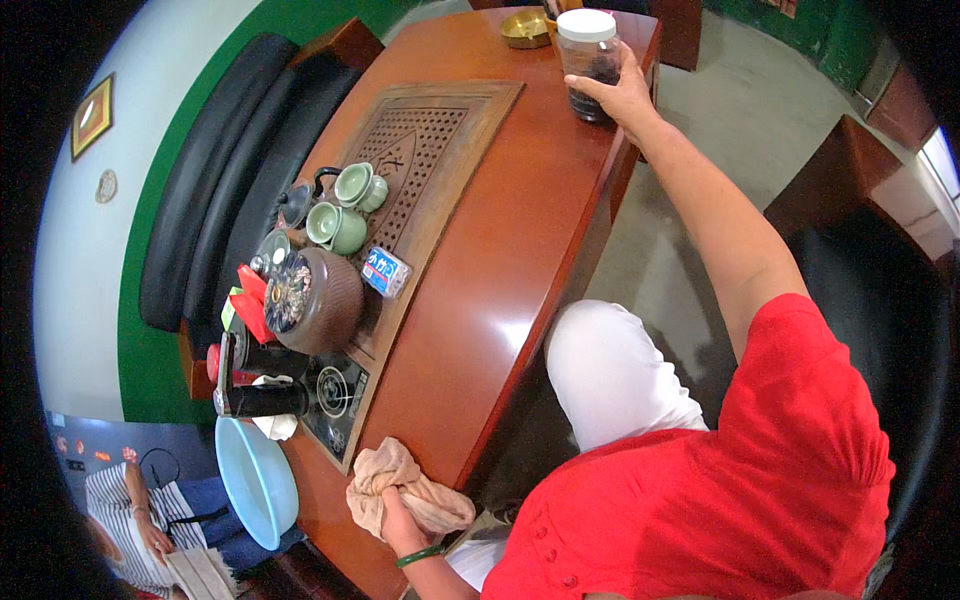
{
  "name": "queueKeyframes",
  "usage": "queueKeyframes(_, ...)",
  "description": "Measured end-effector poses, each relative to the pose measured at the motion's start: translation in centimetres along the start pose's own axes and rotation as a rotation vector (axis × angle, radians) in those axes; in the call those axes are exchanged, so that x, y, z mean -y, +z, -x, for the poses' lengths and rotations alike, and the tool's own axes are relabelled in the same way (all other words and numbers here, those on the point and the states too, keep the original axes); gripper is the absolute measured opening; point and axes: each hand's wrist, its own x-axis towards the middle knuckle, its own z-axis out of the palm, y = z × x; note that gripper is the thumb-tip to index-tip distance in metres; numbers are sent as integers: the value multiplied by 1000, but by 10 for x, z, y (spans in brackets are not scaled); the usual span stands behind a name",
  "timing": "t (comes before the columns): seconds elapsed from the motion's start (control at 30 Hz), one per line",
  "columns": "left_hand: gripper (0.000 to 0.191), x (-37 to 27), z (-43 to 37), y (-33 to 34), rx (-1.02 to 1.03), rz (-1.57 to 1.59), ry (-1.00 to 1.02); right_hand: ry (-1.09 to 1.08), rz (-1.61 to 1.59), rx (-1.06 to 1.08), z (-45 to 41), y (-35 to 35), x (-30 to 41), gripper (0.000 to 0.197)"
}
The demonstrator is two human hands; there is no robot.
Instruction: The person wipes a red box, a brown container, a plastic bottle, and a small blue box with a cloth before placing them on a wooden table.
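My right hand [619, 94] is around a clear jar [589, 64] with a white lid and dark contents, at the table's far right edge; whether the jar rests on the wood cannot be told. A bunched beige cloth [442, 506] is gripped in my left hand [401, 521], at the near left end of the reddish wooden table [480, 300]. Between the hands lies a carved wooden tea tray [480, 142]. On it are green cups [341, 229], a brown ribbed pot [330, 300] and a blue-labelled packet [386, 271].
A brass-coloured bowl [525, 28] stands beside the jar. Left of the tray are a dark kettle [298, 204], red packaging [253, 307] and a black-handled vessel [266, 397]. A light blue basin [256, 484] is at the lower left, near a person in stripes [142, 525]. A black sofa [225, 180] stands beyond.
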Motion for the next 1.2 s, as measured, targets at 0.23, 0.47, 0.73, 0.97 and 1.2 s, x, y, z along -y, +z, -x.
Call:
queueKeyframes(0.23, 49, 23, -14, -11, 32, 24, 78, -12, 140, -136, -27, 17, -15, 108)
queueKeyframes(0.47, 49, 21, -15, -1, -8, -56, 129, -11, 335, -113, -19, 9, -29, 99)
queueKeyframes(0.73, 49, 25, -20, 7, -19, -92, 130, 10, 283, -308, -34, -5, -49, 88)
queueKeyframes(0.97, 49, 29, -36, 27, -7, -123, 123, 42, 345, -226, -83, -32, -71, 90)
queueKeyframes(1.2, 49, 29, -37, 22, -48, -163, 117, -41, 349, -238, -95, -7, -79, 93)
